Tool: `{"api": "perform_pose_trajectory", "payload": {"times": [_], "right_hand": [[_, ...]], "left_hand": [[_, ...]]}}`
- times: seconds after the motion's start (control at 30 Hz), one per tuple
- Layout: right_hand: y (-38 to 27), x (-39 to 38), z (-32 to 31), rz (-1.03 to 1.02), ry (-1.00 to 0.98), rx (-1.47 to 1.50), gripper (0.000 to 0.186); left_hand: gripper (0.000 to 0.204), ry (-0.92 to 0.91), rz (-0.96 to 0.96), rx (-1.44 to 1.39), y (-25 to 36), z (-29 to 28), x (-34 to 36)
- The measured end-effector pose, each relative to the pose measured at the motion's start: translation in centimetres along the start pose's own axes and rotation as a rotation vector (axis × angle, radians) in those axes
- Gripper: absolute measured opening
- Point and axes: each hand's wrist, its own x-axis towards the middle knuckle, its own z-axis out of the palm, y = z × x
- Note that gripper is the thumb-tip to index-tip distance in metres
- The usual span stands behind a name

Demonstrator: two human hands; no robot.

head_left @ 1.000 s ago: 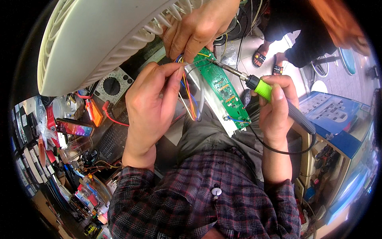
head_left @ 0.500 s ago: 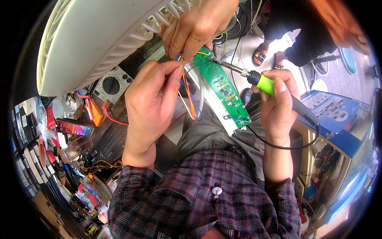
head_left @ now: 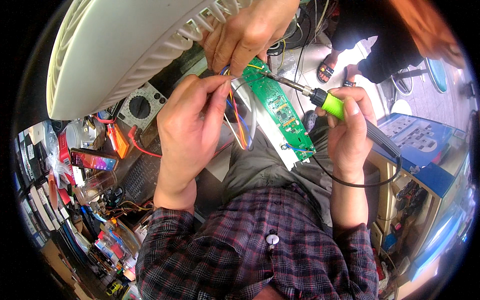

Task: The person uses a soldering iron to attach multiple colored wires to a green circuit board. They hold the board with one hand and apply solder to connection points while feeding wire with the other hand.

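Note:
My right hand (head_left: 350,127) is closed around the green grip of a soldering iron (head_left: 331,104). The iron's tip meets the upper end of a long green circuit board (head_left: 281,112), which is tilted over my lap on a white backing. My left hand (head_left: 192,117) pinches a thin strand of solder wire (head_left: 246,77) between thumb and forefinger; it runs to the board near the tip. A bundle of coloured wires (head_left: 237,117) loops below those fingertips. Another person's hand (head_left: 245,37) reaches in from the top and grips the wires and the board's upper end.
A large white slatted housing (head_left: 120,55) fills the upper left. Beneath it are a multimeter (head_left: 142,106), a red test lead (head_left: 139,142) and a phone (head_left: 95,160) amid clutter. A blue-topped cabinet (head_left: 425,150) stands at right; a sandalled foot (head_left: 326,70) is beyond.

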Motion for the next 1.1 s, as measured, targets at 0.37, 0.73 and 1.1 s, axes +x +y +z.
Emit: {"api": "perform_pose_trajectory", "payload": {"times": [0.37, 0.73, 1.1], "right_hand": [[0.29, -0.04, -0.14, -0.026, -0.009, 0.023, 0.029], [0.25, -0.26, -0.22, -0.012, -0.012, -0.002, 0.027], [-0.01, -0.34, 0.16, -0.003, -0.013, 0.024, 0.023]], "left_hand": [[0.010, 0.033, -0.052, -0.064, -0.20, 0.11, -0.22], [0.009, 0.006, -0.029, -0.022, -0.18, -0.15, -0.21], [0.009, -0.011, -0.003, 0.011, -0.09, -0.41, -0.13]]}}
